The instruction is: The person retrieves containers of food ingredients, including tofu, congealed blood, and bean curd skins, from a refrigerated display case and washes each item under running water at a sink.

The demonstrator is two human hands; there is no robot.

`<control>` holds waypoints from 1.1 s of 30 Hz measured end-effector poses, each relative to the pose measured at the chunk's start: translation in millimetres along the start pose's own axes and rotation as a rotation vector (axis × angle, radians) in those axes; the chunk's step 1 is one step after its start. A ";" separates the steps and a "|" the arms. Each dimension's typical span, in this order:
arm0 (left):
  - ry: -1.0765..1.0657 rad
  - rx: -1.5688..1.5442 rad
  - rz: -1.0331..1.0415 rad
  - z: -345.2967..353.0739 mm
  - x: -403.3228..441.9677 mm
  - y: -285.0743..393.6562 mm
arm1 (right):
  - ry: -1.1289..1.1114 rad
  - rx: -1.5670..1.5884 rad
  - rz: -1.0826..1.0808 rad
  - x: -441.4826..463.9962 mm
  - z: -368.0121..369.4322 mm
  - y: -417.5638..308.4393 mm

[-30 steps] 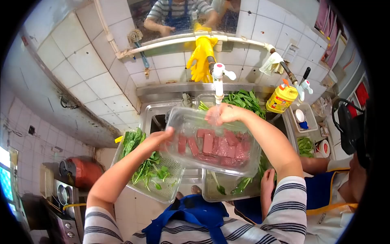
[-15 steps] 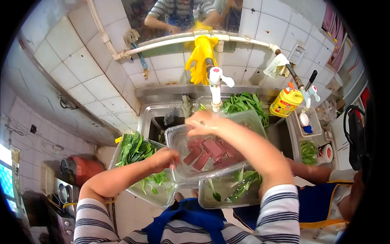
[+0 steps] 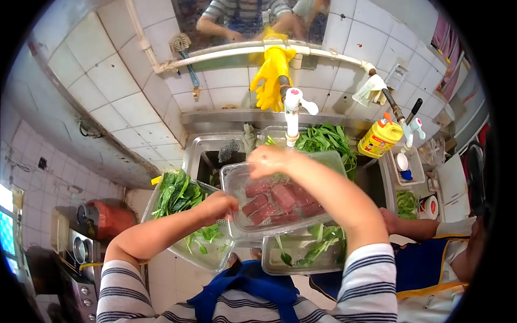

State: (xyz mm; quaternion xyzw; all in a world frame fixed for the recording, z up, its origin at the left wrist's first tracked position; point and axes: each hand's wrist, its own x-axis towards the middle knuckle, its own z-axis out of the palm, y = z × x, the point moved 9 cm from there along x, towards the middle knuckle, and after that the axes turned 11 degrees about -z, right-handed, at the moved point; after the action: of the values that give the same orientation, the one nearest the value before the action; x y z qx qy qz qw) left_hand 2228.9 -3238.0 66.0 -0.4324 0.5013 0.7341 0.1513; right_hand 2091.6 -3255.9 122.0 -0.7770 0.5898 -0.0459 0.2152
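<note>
A clear plastic tub (image 3: 245, 232) rests over the sink with several dark red blocks (image 3: 283, 197) lying in water, possibly blood curd or liver. My left hand (image 3: 219, 206) is closed on the tub's near left rim. Above the tub's far left part, just below the white tap (image 3: 292, 116), my right hand (image 3: 267, 161) hangs with its fingers curled downward. What those fingers hold, if anything, is hidden.
Leafy greens (image 3: 180, 195) fill a basket at left; another tub (image 3: 277, 266) with greens stands in front. More greens (image 3: 326, 141) lie behind. A yellow bottle (image 3: 379, 138) stands right. Yellow gloves (image 3: 272, 75) hang on the pipe. A co-worker's arm (image 3: 412, 226) reaches in from the right.
The water over the red blocks looks more rippled and the blocks have shifted slightly. My left hand stays at the rim, and my right hand stays over the tub. The view has tilted a little.
</note>
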 end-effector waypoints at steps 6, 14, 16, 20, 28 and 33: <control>-0.001 0.061 0.046 -3.3 2.3 1.5 | -0.077 -0.093 0.227 -69.6 1.2 72.8; -0.021 -0.006 0.025 -17.9 -5.2 -14.3 | 0.064 -0.160 0.218 -91.0 -15.9 68.9; -0.014 -0.081 0.008 -22.2 -15.4 -18.9 | 0.143 -0.029 0.293 -125.7 -38.5 89.3; -0.059 -0.116 -0.042 -12.3 -19.4 -25.9 | 0.847 0.428 0.149 -149.7 -119.1 68.4; -0.046 -0.211 -0.033 -13.7 -20.1 -37.8 | 1.161 0.757 -0.320 -113.0 -189.4 -44.4; -0.005 -0.238 0.031 -16.7 -22.7 -41.7 | 1.237 0.611 -0.248 -109.2 -187.5 -46.9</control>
State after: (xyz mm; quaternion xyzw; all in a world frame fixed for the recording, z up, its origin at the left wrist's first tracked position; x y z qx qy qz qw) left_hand 2277.4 -3228.9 56.6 -0.4376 0.4168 0.7918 0.0889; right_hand 2040.0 -3196.2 329.4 -0.5746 0.4716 -0.6676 0.0420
